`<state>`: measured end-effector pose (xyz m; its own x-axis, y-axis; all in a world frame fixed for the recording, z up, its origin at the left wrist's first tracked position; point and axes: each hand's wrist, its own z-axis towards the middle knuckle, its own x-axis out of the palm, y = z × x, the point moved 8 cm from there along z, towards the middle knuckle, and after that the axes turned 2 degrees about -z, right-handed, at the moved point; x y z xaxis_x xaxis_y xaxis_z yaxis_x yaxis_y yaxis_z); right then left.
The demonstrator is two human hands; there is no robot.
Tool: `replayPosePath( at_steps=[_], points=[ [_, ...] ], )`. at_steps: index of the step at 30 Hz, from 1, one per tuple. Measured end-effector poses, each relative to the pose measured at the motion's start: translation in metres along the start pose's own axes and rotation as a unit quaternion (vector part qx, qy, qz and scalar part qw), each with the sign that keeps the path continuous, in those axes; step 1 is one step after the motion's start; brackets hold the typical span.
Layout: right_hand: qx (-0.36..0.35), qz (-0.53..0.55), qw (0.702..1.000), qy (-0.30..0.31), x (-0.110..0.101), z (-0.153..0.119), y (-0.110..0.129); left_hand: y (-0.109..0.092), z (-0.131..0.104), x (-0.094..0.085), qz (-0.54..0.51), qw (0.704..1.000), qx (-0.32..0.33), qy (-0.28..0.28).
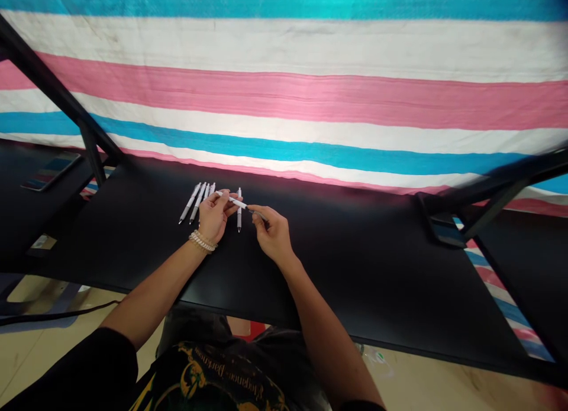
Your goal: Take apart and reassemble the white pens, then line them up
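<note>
White held pen (238, 203), long axis slanting, lower rightward

The left forearm (151, 298) enters at the lower left of the frame and rises diagonally to the right. The left wrist (203, 241) is nearly in line with it. The left hand (213, 217) is positioned left of frame centre, thumb (220, 199) uppermost, fingertips directed right in a pinch grip. The right forearm (326, 325) rises from the lower edge, right of centre, and slants up to the left. The right hand (273, 232) is near frame centre, index finger and thumb directed left, pinched. The hands face each other, near but apart.
</note>
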<state>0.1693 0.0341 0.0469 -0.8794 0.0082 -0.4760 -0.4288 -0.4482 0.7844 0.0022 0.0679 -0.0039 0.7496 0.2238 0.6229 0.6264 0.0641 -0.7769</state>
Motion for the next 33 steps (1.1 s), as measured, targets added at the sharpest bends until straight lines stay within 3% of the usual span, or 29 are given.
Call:
replayPosePath(
  at_steps=[8, 24, 33],
  points=[
    [-0.037, -0.021, 0.998, -0.049, 0.001, -0.004, 0.009, 0.003, -0.004, 0.005, 0.030, 0.999, -0.006, 0.021],
    [0.083, 0.090, 0.991, -0.049, -0.003, -0.001, -0.020, 0.001, 0.002, -0.003, 0.038, 0.999, 0.032, -0.004],
    [0.105, 0.037, 0.993, -0.048, -0.004, -0.003, -0.019, 0.000, 0.001, -0.002, 0.043, 0.999, 0.032, -0.008]
  ],
)
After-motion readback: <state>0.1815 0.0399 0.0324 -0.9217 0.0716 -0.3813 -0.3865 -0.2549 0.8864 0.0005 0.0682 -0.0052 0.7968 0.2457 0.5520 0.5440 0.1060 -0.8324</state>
